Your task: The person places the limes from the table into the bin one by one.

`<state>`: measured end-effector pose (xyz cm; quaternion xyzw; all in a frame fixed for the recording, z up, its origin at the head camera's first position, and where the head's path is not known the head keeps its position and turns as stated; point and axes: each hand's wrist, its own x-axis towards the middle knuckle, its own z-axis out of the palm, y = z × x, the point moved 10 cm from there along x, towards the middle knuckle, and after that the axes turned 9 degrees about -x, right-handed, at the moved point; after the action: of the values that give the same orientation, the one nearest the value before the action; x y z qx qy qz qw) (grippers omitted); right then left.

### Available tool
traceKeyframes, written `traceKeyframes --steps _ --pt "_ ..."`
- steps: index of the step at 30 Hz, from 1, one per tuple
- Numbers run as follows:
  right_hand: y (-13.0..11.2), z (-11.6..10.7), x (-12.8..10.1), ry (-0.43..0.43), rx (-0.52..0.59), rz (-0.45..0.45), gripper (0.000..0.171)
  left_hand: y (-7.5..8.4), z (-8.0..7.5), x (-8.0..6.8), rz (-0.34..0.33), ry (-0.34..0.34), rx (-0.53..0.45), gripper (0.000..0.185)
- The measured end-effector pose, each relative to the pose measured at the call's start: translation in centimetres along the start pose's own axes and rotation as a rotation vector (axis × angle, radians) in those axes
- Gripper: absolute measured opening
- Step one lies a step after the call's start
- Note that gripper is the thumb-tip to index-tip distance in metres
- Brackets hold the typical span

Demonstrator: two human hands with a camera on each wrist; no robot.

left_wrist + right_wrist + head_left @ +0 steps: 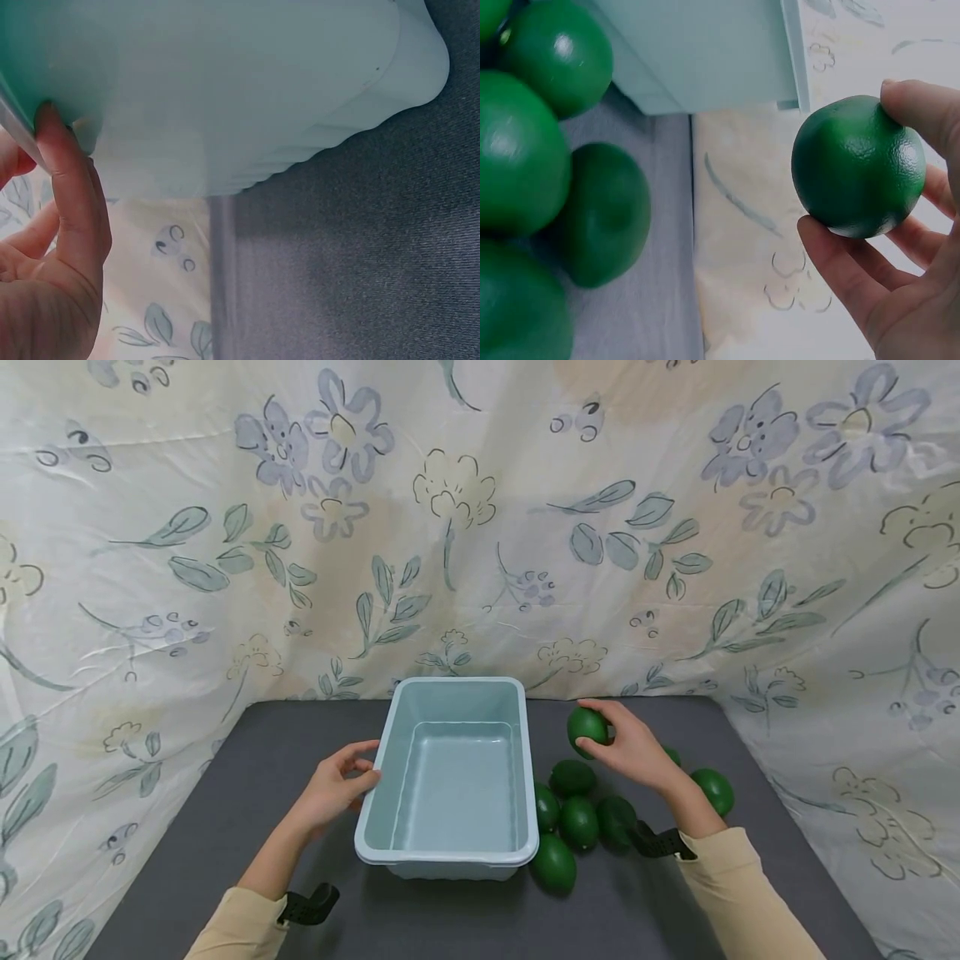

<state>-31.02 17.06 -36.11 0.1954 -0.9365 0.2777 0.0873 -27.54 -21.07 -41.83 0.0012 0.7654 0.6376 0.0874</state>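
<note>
A pale blue-green plastic bin stands on the table with nothing inside. My left hand pinches its left rim, the thumb at the rim and fingers against the outer wall. In the right hand is a glossy dark green, egg-shaped avocado, gripped between thumb and fingertips and raised right of the bin's far end. Several more avocados lie close together along the bin's right side. Another avocado sits farther right, beyond the right wrist, and one is mostly hidden behind that hand.
The dark grey table meets a floral cloth hanging behind it and along both sides. Each wrist wears a black strap. The bin's tall right wall rises between the avocados and its inside.
</note>
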Motion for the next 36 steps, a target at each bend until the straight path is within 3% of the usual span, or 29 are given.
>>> traceKeyframes --steps 9,27,36 --pt "-2.3 0.3 1.9 -0.012 -0.003 -0.029 0.058 0.1 0.0 -0.1 0.000 -0.002 0.003 0.054" --pt "-7.3 1.9 5.3 -0.073 0.120 -0.127 0.058 -0.3 -0.1 0.2 -0.026 -0.002 0.002 0.054" --pt "-9.5 3.0 6.4 -0.100 0.113 -0.142 0.057 -0.1 -0.1 0.1 -0.025 -0.008 -0.007 0.053"
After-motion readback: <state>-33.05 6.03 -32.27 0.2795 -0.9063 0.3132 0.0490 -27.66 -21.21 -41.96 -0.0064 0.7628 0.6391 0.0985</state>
